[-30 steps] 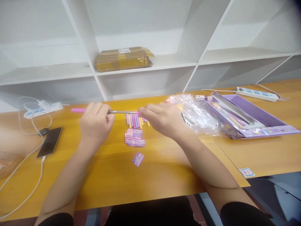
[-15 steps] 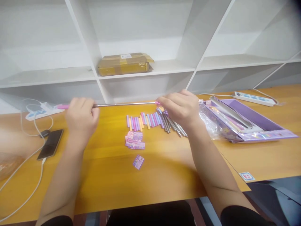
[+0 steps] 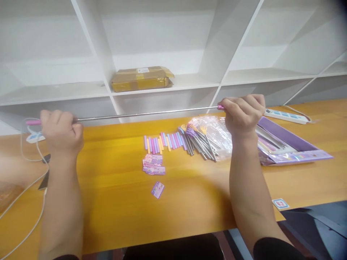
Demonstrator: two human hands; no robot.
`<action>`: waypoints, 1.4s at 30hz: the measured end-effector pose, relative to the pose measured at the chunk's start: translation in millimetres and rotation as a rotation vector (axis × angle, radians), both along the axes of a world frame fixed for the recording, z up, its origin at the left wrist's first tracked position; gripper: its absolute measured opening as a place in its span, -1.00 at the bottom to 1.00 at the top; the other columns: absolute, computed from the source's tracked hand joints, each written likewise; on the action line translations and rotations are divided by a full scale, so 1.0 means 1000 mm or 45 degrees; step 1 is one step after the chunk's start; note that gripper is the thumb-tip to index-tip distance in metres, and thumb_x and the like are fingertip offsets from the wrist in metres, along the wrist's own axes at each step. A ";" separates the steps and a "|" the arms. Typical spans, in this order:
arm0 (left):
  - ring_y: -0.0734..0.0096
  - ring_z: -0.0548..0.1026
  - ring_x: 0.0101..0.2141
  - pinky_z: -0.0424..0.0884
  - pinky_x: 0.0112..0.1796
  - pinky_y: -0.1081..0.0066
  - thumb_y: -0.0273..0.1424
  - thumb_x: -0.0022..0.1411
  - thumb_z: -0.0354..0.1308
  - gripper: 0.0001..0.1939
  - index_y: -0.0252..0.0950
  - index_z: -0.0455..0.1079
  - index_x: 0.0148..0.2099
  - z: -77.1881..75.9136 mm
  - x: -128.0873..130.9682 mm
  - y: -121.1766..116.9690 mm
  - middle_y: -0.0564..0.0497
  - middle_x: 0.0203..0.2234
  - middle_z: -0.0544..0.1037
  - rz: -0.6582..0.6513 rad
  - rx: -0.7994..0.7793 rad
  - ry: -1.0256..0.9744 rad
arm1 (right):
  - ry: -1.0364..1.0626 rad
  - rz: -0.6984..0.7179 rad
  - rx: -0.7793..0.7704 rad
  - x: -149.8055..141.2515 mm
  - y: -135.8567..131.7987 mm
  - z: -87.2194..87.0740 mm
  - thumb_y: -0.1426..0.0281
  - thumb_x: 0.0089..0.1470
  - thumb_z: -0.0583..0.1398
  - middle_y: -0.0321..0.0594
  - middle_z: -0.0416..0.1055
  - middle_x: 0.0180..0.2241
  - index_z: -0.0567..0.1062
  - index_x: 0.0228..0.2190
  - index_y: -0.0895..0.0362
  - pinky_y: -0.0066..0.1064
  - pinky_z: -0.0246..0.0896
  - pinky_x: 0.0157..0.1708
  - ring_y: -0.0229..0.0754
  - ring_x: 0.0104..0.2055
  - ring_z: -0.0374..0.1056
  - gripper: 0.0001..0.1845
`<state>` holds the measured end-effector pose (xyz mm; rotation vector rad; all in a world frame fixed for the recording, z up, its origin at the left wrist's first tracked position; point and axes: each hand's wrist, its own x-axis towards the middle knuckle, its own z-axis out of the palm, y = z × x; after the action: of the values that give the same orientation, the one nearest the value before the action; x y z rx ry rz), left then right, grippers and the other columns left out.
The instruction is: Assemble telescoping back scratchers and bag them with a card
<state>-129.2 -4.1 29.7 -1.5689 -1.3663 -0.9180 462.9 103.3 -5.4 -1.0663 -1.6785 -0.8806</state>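
Observation:
A telescopic back scratcher [image 3: 149,114] with a thin metal rod is stretched level above the table between my fists. My left hand [image 3: 62,131] is wrapped round its pink handle end, which pokes out on the left. My right hand [image 3: 244,113] is closed round the other end, where a bit of pink shows; the tip is hidden. Below lie several metal rods with hand-shaped heads [image 3: 200,142] in purple, orange and blue. Beside them is a row of coloured handle tubes [image 3: 165,141]. Small printed cards [image 3: 153,165] sit in a pile, with one card [image 3: 157,190] apart nearer me.
A clear plastic bag [image 3: 217,133] and an open purple box [image 3: 292,144] are at the right. Power strips [image 3: 288,116] lie on both sides, with white cables and a partly hidden phone [image 3: 44,180] at the left. A taped carton [image 3: 142,78] rests on the shelf [image 3: 195,80] behind.
My hands have moved apart, left hand leftward and right hand rightward and slightly up. The metal rod between them is now much longer. The rod heads and plastic bag are uncovered.

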 end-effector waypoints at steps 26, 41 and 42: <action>0.08 0.25 -0.21 0.38 -0.05 0.01 -0.37 0.23 0.03 -0.92 -0.16 0.18 -0.34 -0.006 0.009 0.004 -0.08 -0.39 0.33 0.070 -0.296 -0.224 | 0.235 0.275 -0.521 0.017 0.014 -0.007 0.24 0.46 0.11 -0.03 0.64 -0.11 0.65 -0.12 0.01 -0.24 0.33 -0.06 -0.04 -0.15 0.50 -0.69; 0.20 0.08 -0.31 0.25 -0.16 0.11 -0.16 0.08 0.13 -0.69 -0.13 0.04 -0.41 0.004 0.007 -0.002 0.00 -0.47 0.19 0.141 -0.259 -0.252 | 0.321 0.252 -0.470 0.027 0.021 -0.005 0.37 0.41 0.08 -0.10 0.57 -0.16 0.63 -0.16 0.02 -0.28 0.32 -0.24 -0.23 -0.42 0.42 -0.70; 0.20 0.07 -0.32 0.24 -0.16 0.12 -0.14 0.09 0.14 -0.66 -0.12 0.01 -0.42 0.003 0.006 -0.001 0.00 -0.48 0.18 0.141 -0.246 -0.244 | 0.339 0.243 -0.475 0.028 0.022 -0.006 0.37 0.40 0.08 -0.11 0.57 -0.17 0.62 -0.17 0.02 -0.28 0.33 -0.25 -0.24 -0.44 0.42 -0.71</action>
<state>-123.4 -5.5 32.8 -1.5600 -1.7036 -0.9089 490.5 125.1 -11.0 -1.1867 -1.7170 -0.2917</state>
